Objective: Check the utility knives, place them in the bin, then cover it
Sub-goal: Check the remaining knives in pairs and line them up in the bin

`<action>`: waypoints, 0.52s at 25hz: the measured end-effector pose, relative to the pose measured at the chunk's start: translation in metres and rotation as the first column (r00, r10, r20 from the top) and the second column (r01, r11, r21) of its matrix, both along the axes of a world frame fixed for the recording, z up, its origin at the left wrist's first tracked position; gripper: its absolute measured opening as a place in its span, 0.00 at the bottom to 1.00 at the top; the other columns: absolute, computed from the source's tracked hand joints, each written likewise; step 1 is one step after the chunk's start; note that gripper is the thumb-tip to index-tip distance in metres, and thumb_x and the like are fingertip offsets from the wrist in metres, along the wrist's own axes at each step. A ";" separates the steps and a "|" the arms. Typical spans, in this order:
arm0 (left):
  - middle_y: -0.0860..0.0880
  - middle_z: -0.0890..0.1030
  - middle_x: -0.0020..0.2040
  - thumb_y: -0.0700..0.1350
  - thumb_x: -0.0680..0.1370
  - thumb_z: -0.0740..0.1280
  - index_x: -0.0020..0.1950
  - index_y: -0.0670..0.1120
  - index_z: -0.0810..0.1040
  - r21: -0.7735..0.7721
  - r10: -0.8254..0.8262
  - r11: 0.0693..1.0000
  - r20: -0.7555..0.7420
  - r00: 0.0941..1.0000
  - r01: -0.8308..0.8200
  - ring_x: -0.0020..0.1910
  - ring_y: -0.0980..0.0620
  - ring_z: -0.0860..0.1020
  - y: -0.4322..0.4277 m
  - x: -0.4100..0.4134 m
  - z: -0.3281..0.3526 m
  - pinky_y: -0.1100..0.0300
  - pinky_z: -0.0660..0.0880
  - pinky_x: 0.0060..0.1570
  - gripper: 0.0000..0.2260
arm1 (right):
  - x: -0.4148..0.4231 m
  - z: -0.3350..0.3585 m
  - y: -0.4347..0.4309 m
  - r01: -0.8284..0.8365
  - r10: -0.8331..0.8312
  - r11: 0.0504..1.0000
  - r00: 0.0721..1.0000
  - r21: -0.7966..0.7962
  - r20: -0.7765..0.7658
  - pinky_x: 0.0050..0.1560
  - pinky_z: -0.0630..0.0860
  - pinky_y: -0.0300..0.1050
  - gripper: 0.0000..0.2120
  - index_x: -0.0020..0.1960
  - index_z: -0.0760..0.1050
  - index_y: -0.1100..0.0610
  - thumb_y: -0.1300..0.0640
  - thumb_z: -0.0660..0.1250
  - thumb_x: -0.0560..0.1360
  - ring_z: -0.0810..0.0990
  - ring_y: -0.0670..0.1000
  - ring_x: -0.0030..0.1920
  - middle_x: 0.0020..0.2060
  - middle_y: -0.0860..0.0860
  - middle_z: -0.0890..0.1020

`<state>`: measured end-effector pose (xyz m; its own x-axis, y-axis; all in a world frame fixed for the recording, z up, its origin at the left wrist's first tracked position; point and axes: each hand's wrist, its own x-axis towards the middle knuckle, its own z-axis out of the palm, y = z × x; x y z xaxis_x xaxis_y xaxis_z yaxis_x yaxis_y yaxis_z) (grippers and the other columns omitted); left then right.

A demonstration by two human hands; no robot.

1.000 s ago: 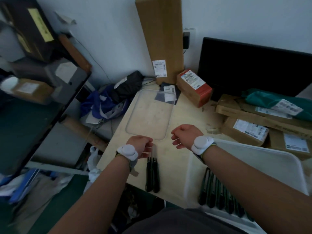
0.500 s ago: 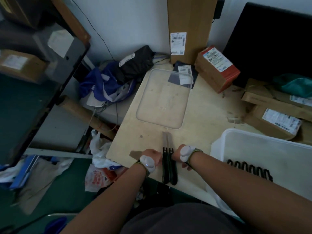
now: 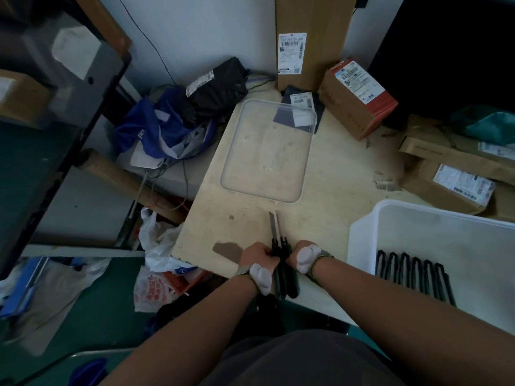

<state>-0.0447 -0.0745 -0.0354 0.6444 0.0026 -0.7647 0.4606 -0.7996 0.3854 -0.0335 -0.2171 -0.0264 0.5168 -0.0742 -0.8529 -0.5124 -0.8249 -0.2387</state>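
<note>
Two black utility knives [image 3: 282,263] w/ blades out, gripped betw. left hand [image 3: 257,254] & right hand [image 3: 299,250] at table [image 3: 328,190] edge, nr white bin [image 3: 362,232], clear lid [image 3: 267,151] beyond.

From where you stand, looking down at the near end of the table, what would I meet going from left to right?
Plastic bags on the floor → left hand → two utility knives with blades out → right hand → white bin with a row of black knives inside.

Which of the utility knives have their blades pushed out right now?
The two knives held between the left hand and right hand on the table: blades extended. Those in the white bin show only black handles.
</note>
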 end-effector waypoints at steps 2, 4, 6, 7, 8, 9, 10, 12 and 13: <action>0.43 0.87 0.49 0.49 0.78 0.68 0.47 0.39 0.86 -0.020 0.028 0.999 0.028 0.999 -0.027 0.45 0.46 0.82 0.002 0.000 0.002 0.64 0.69 0.40 0.14 | 0.000 0.010 -0.001 0.000 0.000 1.000 1.000 0.003 0.015 0.58 0.72 0.45 0.06 0.53 0.72 0.51 0.53 0.68 0.78 0.76 0.60 0.66 0.65 0.60 0.79; 0.41 0.86 0.49 0.47 0.79 0.67 0.49 0.38 0.85 -0.065 0.083 0.995 0.076 0.994 -0.078 0.47 0.43 0.82 0.009 0.001 0.006 0.62 0.69 0.41 0.13 | 0.001 0.016 -0.002 0.044 -0.045 0.998 0.999 0.044 0.031 0.51 0.69 0.41 0.12 0.62 0.77 0.57 0.56 0.66 0.79 0.77 0.59 0.64 0.65 0.61 0.78; 0.40 0.86 0.49 0.47 0.80 0.65 0.51 0.39 0.84 -0.114 0.175 0.980 0.113 0.978 -0.163 0.50 0.40 0.83 0.017 0.003 0.009 0.59 0.75 0.44 0.12 | 0.004 0.026 -0.002 0.136 -0.140 0.987 0.989 0.089 0.048 0.49 0.69 0.39 0.17 0.65 0.77 0.63 0.56 0.65 0.79 0.79 0.56 0.56 0.63 0.62 0.79; 0.42 0.85 0.49 0.47 0.81 0.64 0.53 0.40 0.83 -0.138 0.232 0.967 0.126 0.965 -0.215 0.51 0.40 0.83 0.021 0.004 0.010 0.57 0.77 0.47 0.12 | 0.006 0.030 -0.001 0.174 -0.182 0.978 0.981 0.112 0.066 0.49 0.72 0.41 0.17 0.62 0.78 0.63 0.56 0.64 0.78 0.80 0.55 0.51 0.61 0.62 0.81; 0.44 0.85 0.49 0.47 0.82 0.63 0.56 0.40 0.81 -0.169 0.298 0.946 0.128 0.946 -0.275 0.51 0.41 0.82 0.021 0.006 0.013 0.56 0.77 0.48 0.13 | 0.008 0.039 -0.003 0.203 -0.215 0.969 0.973 0.144 0.078 0.48 0.76 0.42 0.14 0.58 0.79 0.63 0.56 0.63 0.78 0.79 0.54 0.46 0.57 0.61 0.83; 0.45 0.84 0.48 0.46 0.84 0.61 0.60 0.39 0.80 -0.235 0.408 0.896 0.095 0.908 -0.377 0.47 0.42 0.82 0.020 0.008 0.018 0.56 0.76 0.46 0.13 | 0.010 0.047 -0.004 0.246 -0.267 0.948 0.960 0.203 0.087 0.45 0.78 0.43 0.13 0.54 0.79 0.64 0.56 0.62 0.79 0.79 0.54 0.41 0.52 0.60 0.84; 0.44 0.83 0.46 0.46 0.85 0.60 0.63 0.39 0.77 -0.342 0.543 0.792 0.018 0.839 -0.506 0.41 0.43 0.80 0.017 0.009 0.022 0.56 0.76 0.42 0.14 | 0.011 0.053 -0.004 0.315 -0.351 0.905 0.932 0.287 0.086 0.41 0.80 0.44 0.13 0.53 0.79 0.66 0.58 0.61 0.79 0.79 0.53 0.36 0.47 0.58 0.85; 0.41 0.81 0.39 0.46 0.87 0.56 0.67 0.41 0.73 -0.495 0.722 0.546 -0.132 0.679 -0.676 0.30 0.46 0.76 0.013 0.009 0.032 0.57 0.75 0.32 0.13 | 0.008 0.068 -0.005 0.478 -0.551 0.750 0.834 0.458 0.032 0.35 0.79 0.45 0.12 0.60 0.74 0.66 0.59 0.60 0.82 0.79 0.53 0.33 0.44 0.56 0.85; 0.42 0.79 0.37 0.48 0.87 0.55 0.67 0.43 0.71 -0.520 0.761 0.471 -0.169 0.627 -0.712 0.27 0.47 0.74 0.011 0.009 0.037 0.57 0.75 0.29 0.13 | 0.005 0.076 -0.005 0.555 -0.634 0.641 0.772 0.531 -0.042 0.36 0.80 0.48 0.11 0.62 0.71 0.62 0.58 0.60 0.83 0.79 0.54 0.34 0.46 0.57 0.85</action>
<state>-0.0355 -0.0639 0.0014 0.6437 0.1501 -0.7504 0.7363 0.1458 0.6607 -0.0280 -0.2221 0.0494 0.6221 -0.0060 -0.7829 -0.7793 -0.1005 -0.6185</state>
